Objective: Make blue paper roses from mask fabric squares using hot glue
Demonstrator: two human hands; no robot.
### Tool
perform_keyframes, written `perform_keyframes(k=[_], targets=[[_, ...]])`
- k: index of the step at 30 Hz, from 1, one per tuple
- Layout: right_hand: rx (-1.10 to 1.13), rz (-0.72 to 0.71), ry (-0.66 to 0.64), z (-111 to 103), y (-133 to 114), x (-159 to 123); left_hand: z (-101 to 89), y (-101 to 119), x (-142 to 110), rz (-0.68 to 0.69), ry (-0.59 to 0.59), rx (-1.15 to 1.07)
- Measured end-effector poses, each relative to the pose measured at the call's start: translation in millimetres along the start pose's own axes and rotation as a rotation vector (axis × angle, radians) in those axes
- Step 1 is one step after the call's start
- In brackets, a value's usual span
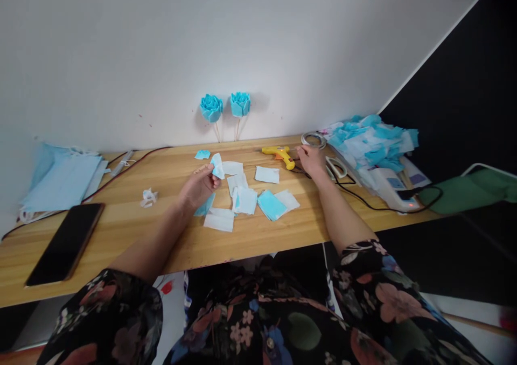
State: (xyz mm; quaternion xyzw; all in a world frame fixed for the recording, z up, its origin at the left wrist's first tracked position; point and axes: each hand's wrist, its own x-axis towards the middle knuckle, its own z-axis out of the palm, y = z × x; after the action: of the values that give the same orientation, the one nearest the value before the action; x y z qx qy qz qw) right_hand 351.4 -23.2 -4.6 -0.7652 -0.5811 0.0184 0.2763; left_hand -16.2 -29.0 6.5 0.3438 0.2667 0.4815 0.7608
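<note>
My left hand (201,184) is closed on a small white and light-blue fabric piece (217,166), pinched at the fingertips above the table. My right hand (312,161) is at the back of a yellow glue gun (278,154), beside a coil of wire (314,140). Its fingers are closed together, and what they hold is hidden. The glue gun lies on the table with its nozzle to the left. Between my hands lie several cut fabric pieces, among them a white piece (267,174) and a blue piece (271,204).
Two blue fabric roses (211,107) on thin stems lean against the wall. Face masks (64,176) and a phone (65,244) lie at left, near a crumpled scrap (148,197). At right are a heap of blue and white pieces (371,139), a power strip (391,190) and a black cord (363,204).
</note>
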Motion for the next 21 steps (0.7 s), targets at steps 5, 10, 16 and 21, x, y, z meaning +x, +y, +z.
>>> perform_keyframes(k=[5, 10, 16, 21], targets=[[0.110, 0.077, 0.027, 0, -5, -1, -0.8, 1, 1, -0.006, 0.027, -0.002], [0.208, 0.022, 0.132, -4, -13, -6, 2.1, 2, 0, 0.000, 0.038, 0.027], [0.350, -0.107, 0.156, -13, -49, -24, 3.3, 0, -3, 0.025, 0.001, 0.074], [0.589, -0.256, -0.156, -21, -98, -38, 7.2, -2, -5, 0.037, 0.008, 0.114]])
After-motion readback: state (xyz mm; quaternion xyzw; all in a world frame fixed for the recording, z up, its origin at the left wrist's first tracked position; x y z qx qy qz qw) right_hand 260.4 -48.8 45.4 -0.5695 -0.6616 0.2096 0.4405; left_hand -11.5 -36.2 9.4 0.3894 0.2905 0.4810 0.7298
